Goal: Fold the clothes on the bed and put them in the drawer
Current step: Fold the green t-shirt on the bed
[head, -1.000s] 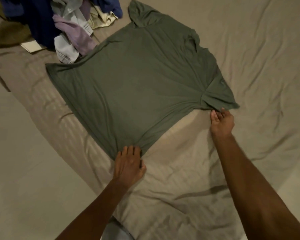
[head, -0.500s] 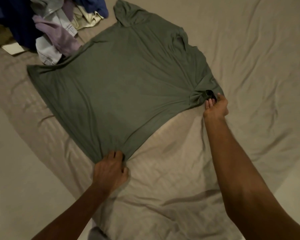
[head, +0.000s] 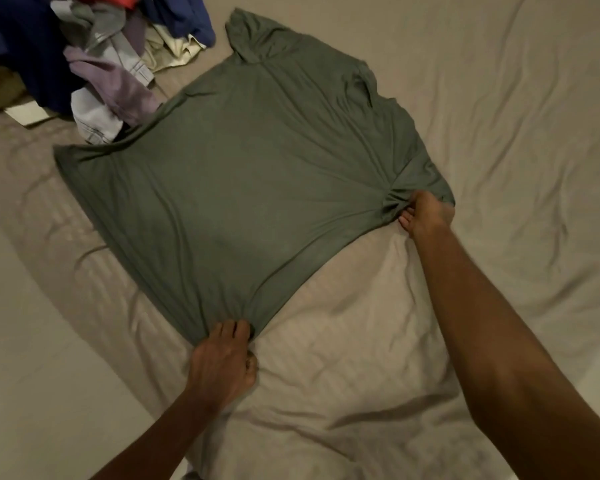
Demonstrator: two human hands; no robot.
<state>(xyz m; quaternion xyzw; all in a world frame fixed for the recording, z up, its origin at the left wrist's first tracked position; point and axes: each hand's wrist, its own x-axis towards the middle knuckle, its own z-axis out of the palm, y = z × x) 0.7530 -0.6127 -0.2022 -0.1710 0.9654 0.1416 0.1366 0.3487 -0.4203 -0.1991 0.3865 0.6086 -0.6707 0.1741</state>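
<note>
Green T-shirt (head: 250, 174) flat on bed sheet (head: 499, 116), clothes pile (head: 94, 60) touching its far-left edge

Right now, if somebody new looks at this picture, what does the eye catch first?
A green T-shirt lies spread flat in the middle of the beige bed sheet. The left hand grips its near hem corner, and the right hand bunches the fabric by a sleeve. A pile of unfolded clothes waits at the far left.

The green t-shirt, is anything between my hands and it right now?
Nothing visible. The left hand grips the green t-shirt at its near hem corner, and the right hand grips bunched fabric by the near sleeve.
</note>
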